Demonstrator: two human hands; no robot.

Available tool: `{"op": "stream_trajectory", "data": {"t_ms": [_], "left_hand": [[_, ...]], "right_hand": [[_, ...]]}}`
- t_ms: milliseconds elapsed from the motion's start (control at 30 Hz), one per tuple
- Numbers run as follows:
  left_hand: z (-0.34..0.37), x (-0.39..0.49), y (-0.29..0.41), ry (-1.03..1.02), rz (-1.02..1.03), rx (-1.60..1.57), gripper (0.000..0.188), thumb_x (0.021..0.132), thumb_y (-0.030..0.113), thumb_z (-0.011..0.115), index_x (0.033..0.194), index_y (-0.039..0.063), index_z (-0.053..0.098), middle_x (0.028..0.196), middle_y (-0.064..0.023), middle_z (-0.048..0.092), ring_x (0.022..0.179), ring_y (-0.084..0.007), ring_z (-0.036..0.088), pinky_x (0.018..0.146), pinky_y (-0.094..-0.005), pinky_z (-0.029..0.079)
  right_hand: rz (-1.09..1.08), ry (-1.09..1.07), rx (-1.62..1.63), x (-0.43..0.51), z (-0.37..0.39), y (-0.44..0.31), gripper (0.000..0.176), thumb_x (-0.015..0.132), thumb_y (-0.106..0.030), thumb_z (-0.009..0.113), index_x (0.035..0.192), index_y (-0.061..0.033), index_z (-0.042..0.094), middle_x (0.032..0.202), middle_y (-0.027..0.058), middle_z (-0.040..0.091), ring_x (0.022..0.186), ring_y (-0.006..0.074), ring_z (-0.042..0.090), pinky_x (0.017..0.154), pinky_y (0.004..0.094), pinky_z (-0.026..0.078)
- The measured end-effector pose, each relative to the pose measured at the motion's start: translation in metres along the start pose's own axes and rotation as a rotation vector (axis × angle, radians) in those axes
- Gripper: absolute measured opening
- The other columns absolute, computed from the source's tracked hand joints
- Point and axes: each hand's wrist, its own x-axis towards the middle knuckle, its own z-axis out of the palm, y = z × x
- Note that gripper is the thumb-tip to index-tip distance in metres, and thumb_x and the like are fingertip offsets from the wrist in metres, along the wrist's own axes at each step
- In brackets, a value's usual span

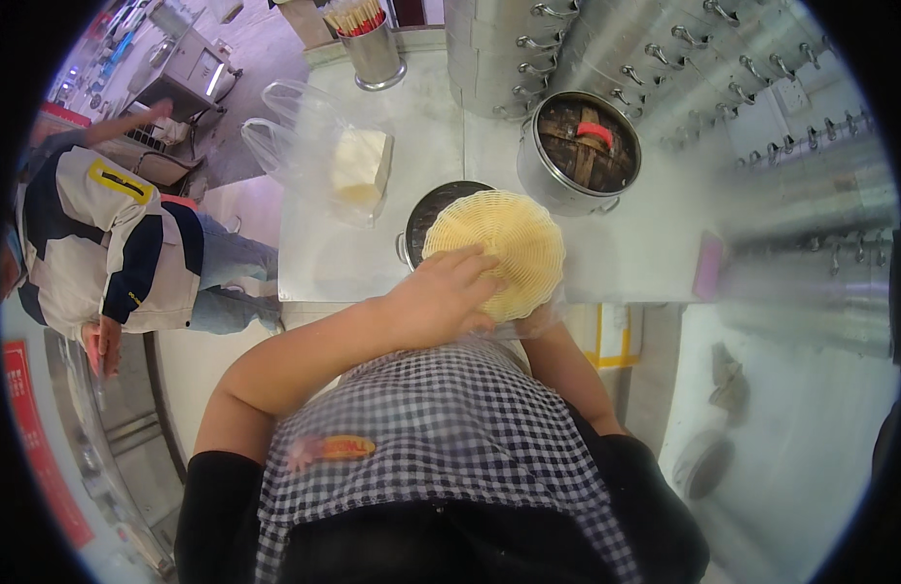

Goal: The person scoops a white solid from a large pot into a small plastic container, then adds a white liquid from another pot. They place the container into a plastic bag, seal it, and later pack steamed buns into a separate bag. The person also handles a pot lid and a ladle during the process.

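Observation:
A round, pale yellow woven basket is tipped over, its ribbed underside facing up. My left hand grips it, fingers spread across the underside and thumb by the near rim. Clear plastic film shows beneath the basket's near edge. My right hand is under that same edge by the film; its fingers are hidden. Partly covered by the basket, a dark-bottomed metal steamer sits on the metal tabletop.
A lidded steamer stands at right, below stacked metal steamers. A clear bag with a pale block-shaped packet lies left. Behind it stands a metal holder of chopsticks. A person in a jacket is beyond the table's left edge. Steam blurs the right side.

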Motion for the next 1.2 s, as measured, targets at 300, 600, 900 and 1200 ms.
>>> {"op": "stream_trajectory", "data": {"t_ms": [300,600,900,1200], "left_hand": [[-0.006,-0.012,0.000,0.013,0.024,0.004,0.041,0.089,0.031,0.065,0.119,0.005,0.058,0.120,-0.0180,0.059,0.114,-0.0338,0.057,0.095,-0.0440,0.047],[-0.028,0.000,-0.029,-0.105,-0.522,-0.468,0.035,0.102,0.032,0.043,0.107,0.000,0.057,0.097,-0.0176,0.063,0.095,-0.0301,0.061,0.085,-0.0388,0.048],[-0.023,-0.014,-0.079,0.350,-0.655,-1.300,0.033,0.104,0.027,0.043,0.120,0.000,0.055,0.111,-0.0078,0.063,0.105,-0.0155,0.060,0.090,-0.0300,0.049],[0.013,-0.028,-0.098,0.742,-0.928,-1.333,0.037,0.101,0.020,0.045,0.128,-0.004,0.052,0.127,-0.0133,0.057,0.113,-0.0228,0.058,0.094,-0.0338,0.048]], "right_hand": [[-0.231,-0.114,-0.760,-0.006,0.024,0.004,0.061,0.092,-0.040,0.062,0.140,-0.0076,0.045,0.135,0.0136,0.055,0.122,0.0263,0.056,0.104,0.0407,0.046],[-0.603,-0.093,-1.528,-0.001,0.056,-0.002,0.069,0.062,-0.039,0.089,0.117,-0.0078,0.062,0.113,0.0088,0.066,0.101,0.0252,0.065,0.089,0.0373,0.052],[-0.775,-0.124,-1.962,0.005,0.063,-0.001,0.063,0.062,-0.040,0.086,0.115,-0.0142,0.063,0.116,0.0056,0.062,0.107,0.0246,0.060,0.084,0.0359,0.052],[-0.093,0.059,-0.167,-0.048,0.091,-0.040,0.042,0.084,-0.036,0.067,0.115,-0.0115,0.053,0.115,0.0040,0.056,0.115,0.0230,0.051,0.097,0.0353,0.040]]}}
